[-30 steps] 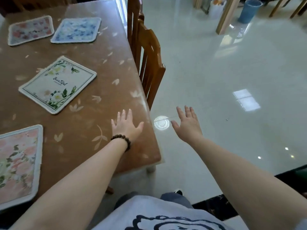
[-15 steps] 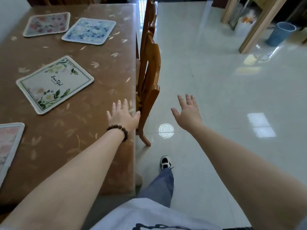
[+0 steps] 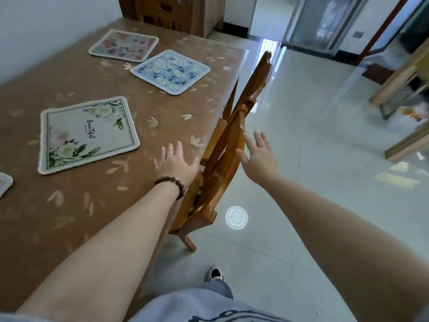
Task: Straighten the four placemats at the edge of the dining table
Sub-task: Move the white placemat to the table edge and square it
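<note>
Both hands are empty with fingers spread wide: the left hand (image 3: 177, 165), a bead bracelet (image 3: 171, 185) at its wrist, hovers over the tabletop (image 3: 76, 205) near its edge, and the right hand (image 3: 260, 159) is over the floor (image 3: 313, 205), the wooden chair (image 3: 228, 149) between them. The white floral placemat (image 3: 87, 133) lies just left of the left fingers (image 3: 170, 149). The blue placemat (image 3: 170, 72) and pink placemat (image 3: 124, 45) lie farther off, all askew, and a fourth placemat (image 3: 4, 183) shows at the left border.

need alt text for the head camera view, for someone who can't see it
A person's left hand hovers open over a brown dining table, the right hand open beside a wooden chair pushed against the table's edge. Three floral placemats lie askew: white, blue, pink; a fourth peeks in at left.
</note>
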The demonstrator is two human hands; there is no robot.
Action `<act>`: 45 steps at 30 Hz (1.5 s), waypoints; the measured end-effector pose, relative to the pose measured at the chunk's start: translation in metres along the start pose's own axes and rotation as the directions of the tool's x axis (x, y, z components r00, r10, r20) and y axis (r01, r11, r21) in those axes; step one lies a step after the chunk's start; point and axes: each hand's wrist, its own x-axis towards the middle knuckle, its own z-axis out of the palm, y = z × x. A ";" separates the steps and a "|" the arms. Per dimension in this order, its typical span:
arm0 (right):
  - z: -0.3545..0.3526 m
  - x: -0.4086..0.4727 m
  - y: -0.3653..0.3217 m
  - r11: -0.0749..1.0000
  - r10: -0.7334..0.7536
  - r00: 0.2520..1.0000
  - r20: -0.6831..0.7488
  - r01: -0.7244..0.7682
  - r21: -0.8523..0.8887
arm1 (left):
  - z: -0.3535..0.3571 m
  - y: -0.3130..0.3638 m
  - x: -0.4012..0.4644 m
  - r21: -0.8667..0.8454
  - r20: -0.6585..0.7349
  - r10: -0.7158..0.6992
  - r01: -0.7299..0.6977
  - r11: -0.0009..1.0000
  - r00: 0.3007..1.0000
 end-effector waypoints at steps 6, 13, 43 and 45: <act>-0.006 0.068 -0.029 0.986 -0.164 0.984 0.068 0.165 -0.006 | -0.019 -0.010 0.031 -0.034 -0.065 -0.171 0.170 0.985 0.983; 0.020 0.142 -0.073 0.864 -0.478 0.854 0.205 0.500 -0.065 | -0.021 -0.043 0.042 -0.078 -0.155 -0.405 0.397 0.914 0.901; 0.141 0.248 -0.206 0.414 -0.812 0.223 0.539 0.871 0.264 | 0.005 -0.089 0.080 -0.153 -0.129 -0.845 0.832 0.534 0.518; 0.153 0.240 -0.217 0.419 -0.812 0.227 0.538 0.868 0.266 | 0.006 -0.107 0.084 -0.143 -0.110 -0.835 0.823 0.550 0.539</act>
